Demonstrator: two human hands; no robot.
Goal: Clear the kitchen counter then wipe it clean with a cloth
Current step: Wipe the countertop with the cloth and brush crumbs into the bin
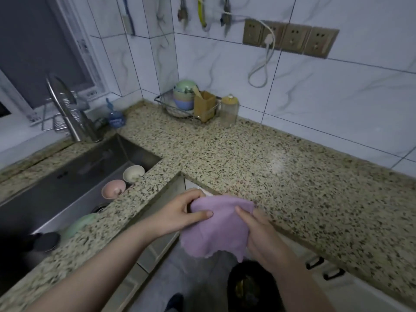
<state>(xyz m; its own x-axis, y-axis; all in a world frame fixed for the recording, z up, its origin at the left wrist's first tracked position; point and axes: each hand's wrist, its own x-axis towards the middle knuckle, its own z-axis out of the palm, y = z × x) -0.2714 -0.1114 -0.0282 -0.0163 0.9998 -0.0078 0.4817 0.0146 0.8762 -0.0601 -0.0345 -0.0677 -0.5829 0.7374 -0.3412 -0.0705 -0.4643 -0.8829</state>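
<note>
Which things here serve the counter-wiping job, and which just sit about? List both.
For the job: purple cloth, held by left hand and right hand; speckled counter.

Sitting about: dish rack, wooden utensil holder, jar, bowls in sink, faucet, wall sockets.

Bare counter (258, 158) ahead; dish rack (180, 106) and jar (229, 111) crowd the far corner.

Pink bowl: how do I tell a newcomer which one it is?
Find the steel sink left of the speckled counter. Against its near right wall sit two small bowls side by side. The pink bowl is the nearer one, beside the cream bowl; a green dish lies closer still.
</note>
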